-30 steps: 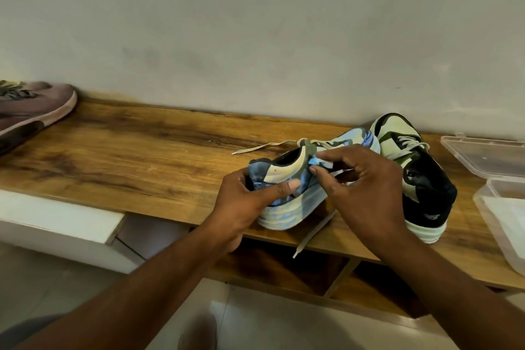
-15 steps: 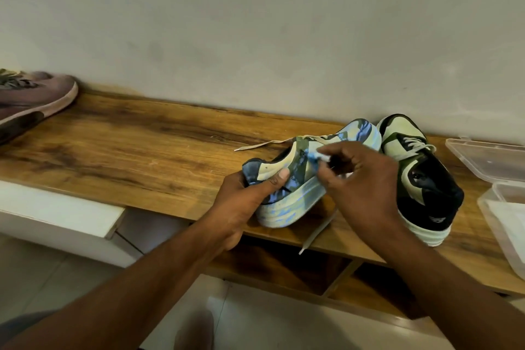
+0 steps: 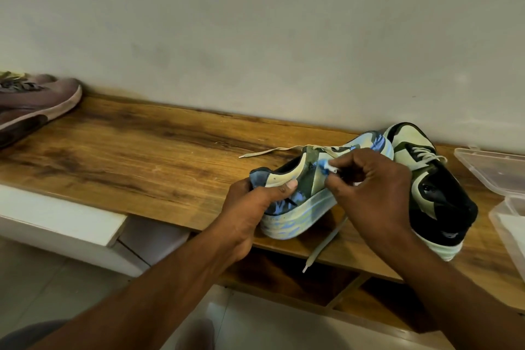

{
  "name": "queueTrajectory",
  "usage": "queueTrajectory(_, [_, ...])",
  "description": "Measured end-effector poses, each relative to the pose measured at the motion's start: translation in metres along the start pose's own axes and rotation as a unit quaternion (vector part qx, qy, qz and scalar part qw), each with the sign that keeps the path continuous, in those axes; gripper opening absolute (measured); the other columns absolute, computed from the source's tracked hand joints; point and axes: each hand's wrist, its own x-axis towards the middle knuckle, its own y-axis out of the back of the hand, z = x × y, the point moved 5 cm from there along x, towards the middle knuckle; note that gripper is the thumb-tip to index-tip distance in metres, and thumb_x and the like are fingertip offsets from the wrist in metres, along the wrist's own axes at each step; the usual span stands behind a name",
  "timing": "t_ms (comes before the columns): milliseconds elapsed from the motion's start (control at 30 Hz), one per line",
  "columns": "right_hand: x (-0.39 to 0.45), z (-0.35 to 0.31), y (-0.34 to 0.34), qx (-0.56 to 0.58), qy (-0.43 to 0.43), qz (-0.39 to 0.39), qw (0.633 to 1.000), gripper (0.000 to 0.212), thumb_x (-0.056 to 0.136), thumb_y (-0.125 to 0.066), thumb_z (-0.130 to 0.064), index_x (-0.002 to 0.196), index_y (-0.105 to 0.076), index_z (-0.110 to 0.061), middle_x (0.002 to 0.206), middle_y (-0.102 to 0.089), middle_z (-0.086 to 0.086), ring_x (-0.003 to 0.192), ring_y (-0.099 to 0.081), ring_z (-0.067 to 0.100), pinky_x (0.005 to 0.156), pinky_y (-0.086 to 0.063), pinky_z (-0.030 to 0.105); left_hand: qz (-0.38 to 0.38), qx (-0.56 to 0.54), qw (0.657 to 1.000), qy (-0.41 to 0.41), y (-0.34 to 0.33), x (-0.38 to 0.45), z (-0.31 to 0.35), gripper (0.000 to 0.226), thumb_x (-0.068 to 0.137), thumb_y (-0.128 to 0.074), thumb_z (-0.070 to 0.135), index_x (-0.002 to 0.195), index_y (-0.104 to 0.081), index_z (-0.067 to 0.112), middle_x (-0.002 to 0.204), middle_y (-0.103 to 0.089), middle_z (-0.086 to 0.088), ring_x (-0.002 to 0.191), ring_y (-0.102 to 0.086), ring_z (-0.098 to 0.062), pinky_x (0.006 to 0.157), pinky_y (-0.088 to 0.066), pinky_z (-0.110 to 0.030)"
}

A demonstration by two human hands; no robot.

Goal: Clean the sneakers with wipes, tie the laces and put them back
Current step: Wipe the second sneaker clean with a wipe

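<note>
Blue-stained wipe (image 3: 326, 165) pinched in right hand (image 3: 372, 193) rubs sneaker (image 3: 298, 207) gripped by left hand (image 3: 250, 207); no legible branding

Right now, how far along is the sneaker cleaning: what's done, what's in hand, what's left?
Done: nothing looks finished; whether the second sneaker on the wooden shelf has been wiped, I cannot tell. In hand: the left hand holds the heel of the blue-patterned sneaker while the right hand pinches a small wipe against its side. Left: its laces hang untied; then putting both back.
</note>
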Motion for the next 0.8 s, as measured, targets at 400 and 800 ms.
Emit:
queueTrajectory(400, [-0.004,-0.007,0.0,-0.013,0.046,-0.031,0.998,0.026,0.071,-0.087,0.004,0.086,-0.074,-0.013,0.084,-0.07,-0.005,0.073,-0.066,0.009,0.065,-0.058,0.033,0.05,-0.047,0.998,0.015,-0.007,-0.002,-0.004,0.021,0.085,-0.08,0.013,0.105,-0.078,0.008,0.102,-0.08,-0.009,0.095,-0.078,-0.026,0.085,-0.057,-0.038])
queueTrajectory(800, [-0.024,-0.026,-0.02,-0.034,0.108,-0.104,0.988,0.026,0.072,-0.085,0.001,0.09,-0.073,-0.014,0.093,-0.069,-0.004,0.083,-0.065,0.01,0.071,-0.057,0.027,0.053,-0.037,0.998,0.01,-0.001,-0.001,-0.001,0.021,0.088,-0.077,0.012,0.107,-0.077,0.006,0.103,-0.08,-0.011,0.096,-0.078,-0.028,0.084,-0.057,-0.039])
